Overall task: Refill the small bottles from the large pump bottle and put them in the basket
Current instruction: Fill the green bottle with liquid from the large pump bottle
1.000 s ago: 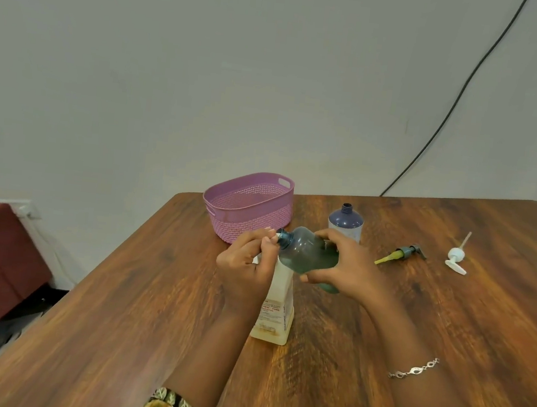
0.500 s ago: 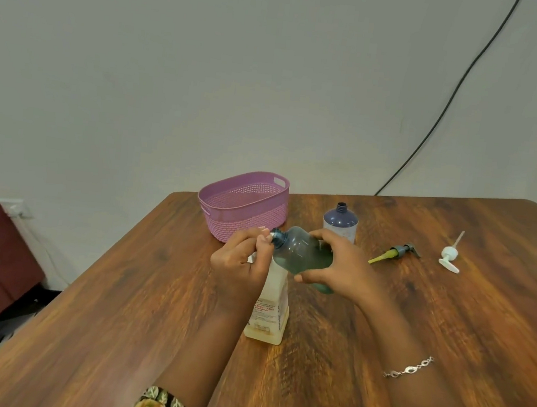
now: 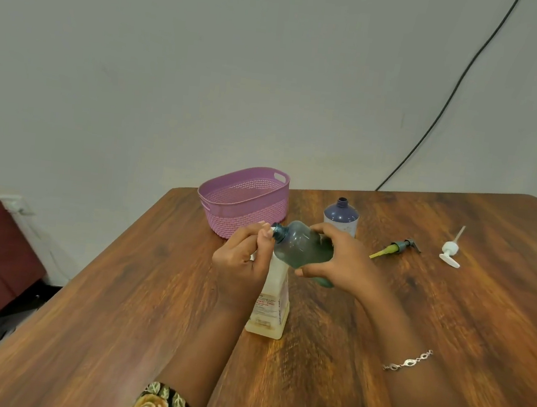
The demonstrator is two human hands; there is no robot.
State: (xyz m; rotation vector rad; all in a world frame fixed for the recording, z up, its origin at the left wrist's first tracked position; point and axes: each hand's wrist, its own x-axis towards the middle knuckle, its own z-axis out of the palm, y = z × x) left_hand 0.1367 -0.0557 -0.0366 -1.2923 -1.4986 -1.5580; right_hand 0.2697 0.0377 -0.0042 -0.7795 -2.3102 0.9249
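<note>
Now your right hand [image 3: 337, 263] grips the tipped green bottle [image 3: 302, 250], and your left hand [image 3: 241, 263] grips the big bottle [image 3: 271, 303] at its top.

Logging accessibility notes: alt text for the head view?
The right hand holds a green bottle tilted, mouth at the top of a large cream bottle gripped by the left hand. Behind: purple basket, uncapped blue bottle, a dark pump, a white pump.

1. The head view looks from above the near side of the table [image 3: 111, 302], facing forward and down across it.
2. It is close: the left hand [image 3: 241, 262] and right hand [image 3: 345, 264], over the table's middle, sit mid-frame.
3. Beyond the table's far edge, the wall [image 3: 209, 64] fills the upper half.
</note>
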